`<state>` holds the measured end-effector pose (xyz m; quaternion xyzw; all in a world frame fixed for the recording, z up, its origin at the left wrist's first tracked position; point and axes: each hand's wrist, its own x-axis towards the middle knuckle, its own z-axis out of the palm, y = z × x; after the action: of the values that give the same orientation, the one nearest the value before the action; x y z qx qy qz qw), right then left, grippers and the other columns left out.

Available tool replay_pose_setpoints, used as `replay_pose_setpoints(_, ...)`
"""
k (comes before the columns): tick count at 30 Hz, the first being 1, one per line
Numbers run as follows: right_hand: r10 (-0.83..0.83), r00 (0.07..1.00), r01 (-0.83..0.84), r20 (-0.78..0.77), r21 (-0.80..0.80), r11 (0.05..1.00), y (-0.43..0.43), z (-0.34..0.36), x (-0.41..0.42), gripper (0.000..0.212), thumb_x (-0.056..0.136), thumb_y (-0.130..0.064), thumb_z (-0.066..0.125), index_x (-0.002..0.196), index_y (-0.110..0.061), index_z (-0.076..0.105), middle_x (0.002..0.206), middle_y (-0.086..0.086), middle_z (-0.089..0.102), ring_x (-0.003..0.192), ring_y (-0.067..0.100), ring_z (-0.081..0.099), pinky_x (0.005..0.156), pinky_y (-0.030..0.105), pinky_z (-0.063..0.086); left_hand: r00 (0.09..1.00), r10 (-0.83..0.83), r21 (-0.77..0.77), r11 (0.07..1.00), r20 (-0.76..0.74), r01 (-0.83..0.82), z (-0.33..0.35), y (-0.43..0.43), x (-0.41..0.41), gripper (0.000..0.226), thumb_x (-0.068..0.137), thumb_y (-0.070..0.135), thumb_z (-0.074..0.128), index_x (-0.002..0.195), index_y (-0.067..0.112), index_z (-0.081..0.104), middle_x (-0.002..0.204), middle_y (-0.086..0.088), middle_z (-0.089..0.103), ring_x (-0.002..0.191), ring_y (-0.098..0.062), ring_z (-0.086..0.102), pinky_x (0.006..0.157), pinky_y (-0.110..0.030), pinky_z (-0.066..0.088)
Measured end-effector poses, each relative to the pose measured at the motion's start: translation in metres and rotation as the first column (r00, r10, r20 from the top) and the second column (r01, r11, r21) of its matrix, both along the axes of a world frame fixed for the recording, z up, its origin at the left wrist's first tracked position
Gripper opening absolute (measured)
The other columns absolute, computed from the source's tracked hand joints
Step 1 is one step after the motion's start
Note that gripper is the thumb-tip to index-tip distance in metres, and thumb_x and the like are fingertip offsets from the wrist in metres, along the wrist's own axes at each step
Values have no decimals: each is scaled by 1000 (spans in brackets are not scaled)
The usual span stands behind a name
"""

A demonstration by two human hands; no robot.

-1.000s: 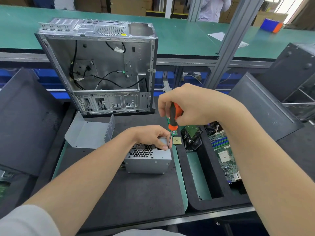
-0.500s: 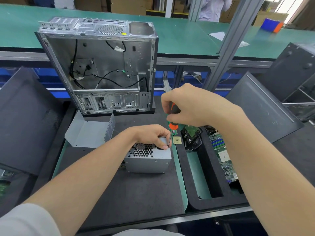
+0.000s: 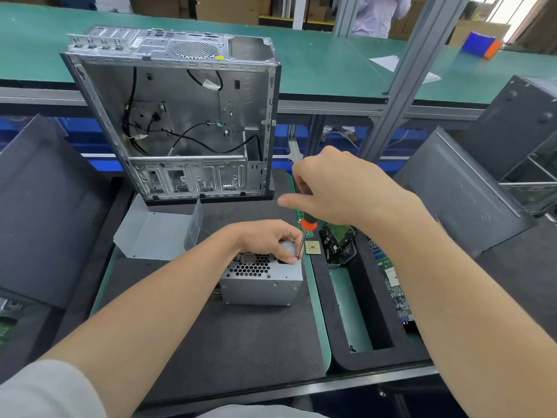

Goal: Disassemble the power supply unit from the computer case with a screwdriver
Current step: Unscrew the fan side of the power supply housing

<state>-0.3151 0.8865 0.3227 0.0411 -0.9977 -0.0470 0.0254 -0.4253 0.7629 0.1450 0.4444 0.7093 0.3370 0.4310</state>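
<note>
The grey power supply unit (image 3: 261, 285) stands on the dark mat, out of the case, its honeycomb fan grille facing up. My left hand (image 3: 268, 238) rests on its top far edge, fingertips curled over the right corner beside the screwdriver's tip. My right hand (image 3: 337, 191) grips the orange-and-black screwdriver (image 3: 306, 229) from above, the shaft pointing down at that corner, the thumb sticking out to the left. The open computer case (image 3: 180, 116) stands upright behind, with loose black cables inside.
A bent grey metal cover (image 3: 156, 233) lies left of the unit. To the right, a black foam tray (image 3: 346, 300) holds a CPU chip (image 3: 312, 247), a drive and a green motherboard (image 3: 391, 279). Dark side panels lean at both sides. A person stands beyond the far green bench.
My right hand has turned on the screwdriver handle and now covers most of the orange grip, the thumb swinging out left. The left hand and the power supply stay put.
</note>
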Motion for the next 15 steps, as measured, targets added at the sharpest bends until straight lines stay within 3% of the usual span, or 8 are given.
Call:
replay_pose_setpoints(3, 59, 998, -58, 32, -33, 998, 0, -1, -2, 30, 96, -48, 65, 91, -19, 58, 84, -1, 56, 77, 24, 58, 50, 28, 35, 1000, -8, 1, 1000, 4, 8, 1, 0, 0, 8, 94, 0, 70, 98, 3, 64, 75, 25, 65, 65, 4, 57, 62, -7, 44)
replay_pose_setpoints(6, 122, 989, -109, 88, -140, 984, 2, 5, 1, 13, 91, -33, 72, 91, -24, 62, 83, -12, 59, 82, 17, 60, 58, 33, 49, 1000, -8, 7, 1000, 2, 8, 3, 0, 2, 8, 94, -1, 69, 98, 1, 63, 73, 25, 64, 64, 5, 57, 62, -7, 44)
replay_pose_setpoints(9, 203, 970, -173, 136, -205, 963, 6, 10, 3, 17, 84, -23, 76, 94, -27, 63, 82, -19, 55, 80, 8, 57, 67, 32, 52, 999, -14, 8, 1000, -29, 14, 4, -1, 2, 7, 95, 0, 71, 98, 0, 64, 73, 25, 64, 64, 4, 56, 65, -8, 43)
replay_pose_setpoints(15, 254, 955, -224, 154, -188, 956, 7, 12, 2, 33, 78, -16, 78, 101, -32, 61, 80, -20, 42, 89, 14, 47, 69, 31, 41, 1000, -10, 7, 1000, -3, 10, 5, -1, 3, 8, 94, 6, 74, 101, 9, 70, 85, 9, 67, 74, -9, 57, 72, -25, 48)
